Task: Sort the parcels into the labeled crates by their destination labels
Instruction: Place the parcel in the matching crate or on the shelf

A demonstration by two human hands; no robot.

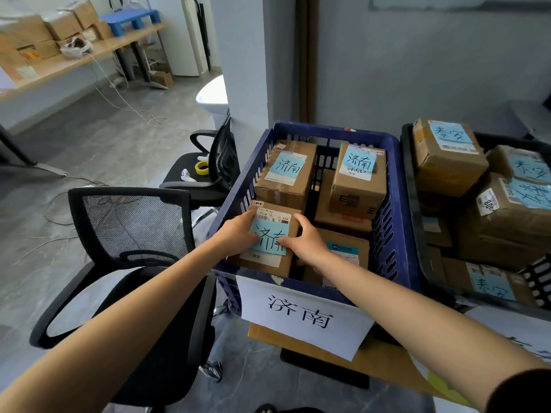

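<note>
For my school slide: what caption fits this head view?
Left hand and right hand hold a parcel in the blue crate.

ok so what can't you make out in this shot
Head view only.
- Destination note on the held parcel: partly covered by left hand and right hand.
- Its barcode print: too small.
- Print on the teal-labelled parcel: under the right wrist.
- Black crate's sign: cut off by right forearm and frame edge.

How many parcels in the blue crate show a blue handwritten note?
3: back-left parcel, back-right parcel, and front-left parcel, held by left hand and right hand. Lower parcels may hide more notes.
</note>
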